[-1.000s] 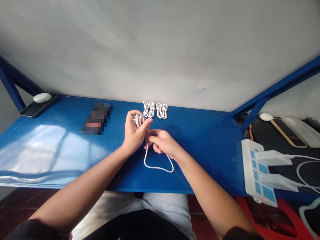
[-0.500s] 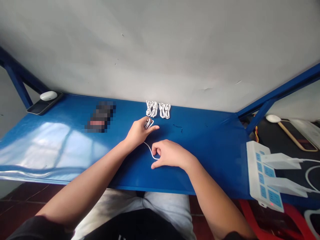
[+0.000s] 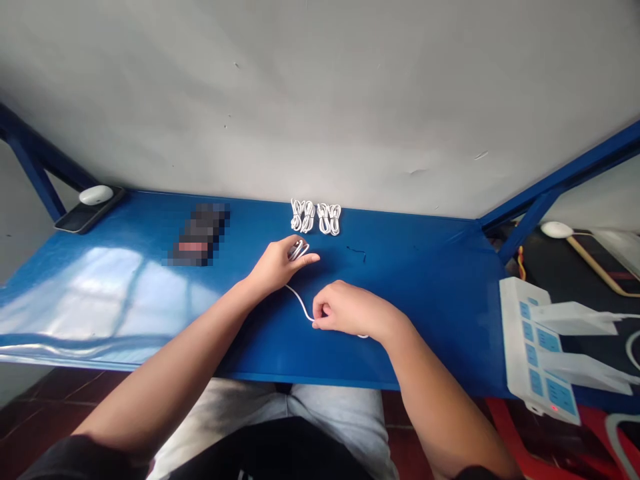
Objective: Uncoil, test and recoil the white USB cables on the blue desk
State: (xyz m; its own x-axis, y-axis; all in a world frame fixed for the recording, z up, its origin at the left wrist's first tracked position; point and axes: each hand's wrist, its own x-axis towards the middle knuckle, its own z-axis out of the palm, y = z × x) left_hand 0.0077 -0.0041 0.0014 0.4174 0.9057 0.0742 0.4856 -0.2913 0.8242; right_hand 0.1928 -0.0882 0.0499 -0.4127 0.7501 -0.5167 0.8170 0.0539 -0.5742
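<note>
Well, blue labels point(image 3: 549, 340) on the power strip point(image 3: 514, 347) blur.

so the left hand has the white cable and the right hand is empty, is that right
No, the right hand isn't empty: the head view shows its fingers curled around the white cable, which also runs to the left hand.

A smooth white plastic cable point(image 3: 301, 305) is shown on a glossy blue painted-metal tabletop point(image 3: 425, 320), with a matt white plastic power strip point(image 3: 520, 333) at three o'clock.
</note>
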